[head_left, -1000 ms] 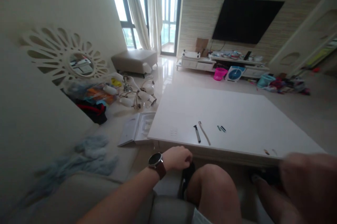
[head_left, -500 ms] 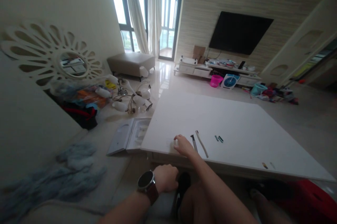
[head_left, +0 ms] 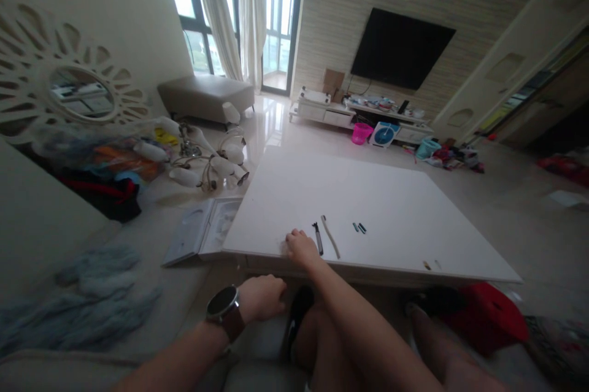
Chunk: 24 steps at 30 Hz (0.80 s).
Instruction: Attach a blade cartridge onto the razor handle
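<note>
My right hand (head_left: 301, 246) rests on the white table (head_left: 368, 196) near its front edge, fingers curled down; anything under them is hidden. A faint clear patch shows beside its fingertips, too blurred to name. Just right of this hand lie a slim grey tool with a black head (head_left: 318, 238) and a long beige stick with a dark tip (head_left: 331, 237), like a toothbrush. Farther right are two small dark green cylinders (head_left: 359, 227), like batteries. My left hand (head_left: 263, 297), with a watch (head_left: 224, 304) on its wrist, hovers below the table edge, fingers loosely closed and palm hidden.
An open white box (head_left: 202, 226) touches the table's left side. Behind it, a chandelier (head_left: 207, 162) lies on the floor. Grey fluffy cloth (head_left: 101, 300) spreads at lower left. A red stool-like object (head_left: 488, 318) stands at lower right. Small bits (head_left: 427, 265) lie near the table's front right.
The view has swung to the right, so things appear farther left. Something white seen at my right fingertips before is now hidden. My left hand's fingers look slightly looser.
</note>
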Each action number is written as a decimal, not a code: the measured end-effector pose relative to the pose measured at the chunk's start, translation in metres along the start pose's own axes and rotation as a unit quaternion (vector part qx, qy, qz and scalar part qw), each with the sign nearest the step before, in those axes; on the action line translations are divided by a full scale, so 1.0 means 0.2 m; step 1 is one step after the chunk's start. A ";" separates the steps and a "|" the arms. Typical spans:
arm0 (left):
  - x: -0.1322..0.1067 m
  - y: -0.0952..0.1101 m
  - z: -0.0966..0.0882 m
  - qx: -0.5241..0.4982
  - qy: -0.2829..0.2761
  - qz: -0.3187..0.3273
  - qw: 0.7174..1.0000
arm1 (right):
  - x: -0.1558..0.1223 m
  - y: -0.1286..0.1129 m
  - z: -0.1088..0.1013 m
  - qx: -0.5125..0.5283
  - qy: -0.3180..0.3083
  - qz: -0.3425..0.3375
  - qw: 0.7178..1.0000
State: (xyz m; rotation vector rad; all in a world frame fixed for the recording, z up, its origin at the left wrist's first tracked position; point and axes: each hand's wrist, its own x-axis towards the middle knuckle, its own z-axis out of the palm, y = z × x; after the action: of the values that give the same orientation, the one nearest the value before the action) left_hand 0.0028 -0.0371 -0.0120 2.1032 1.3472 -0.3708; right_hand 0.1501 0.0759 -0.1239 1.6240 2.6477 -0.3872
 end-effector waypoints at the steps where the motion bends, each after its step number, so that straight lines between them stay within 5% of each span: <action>1: 0.00 0.00 0.00 -0.001 -0.003 0.002 1.000 | 0.00 0.01 0.00 -0.002 0.003 0.001 1.000; 24: 0.00 0.00 -0.01 -0.020 -0.021 0.018 0.999 | 0.04 0.06 -0.02 0.015 0.023 -0.012 1.000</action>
State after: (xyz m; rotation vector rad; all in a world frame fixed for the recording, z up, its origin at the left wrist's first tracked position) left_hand 0.0037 -0.0353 -0.0105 2.0714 1.2812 -0.3682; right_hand 0.1579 0.0887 -0.1227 1.6301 2.7108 -0.3956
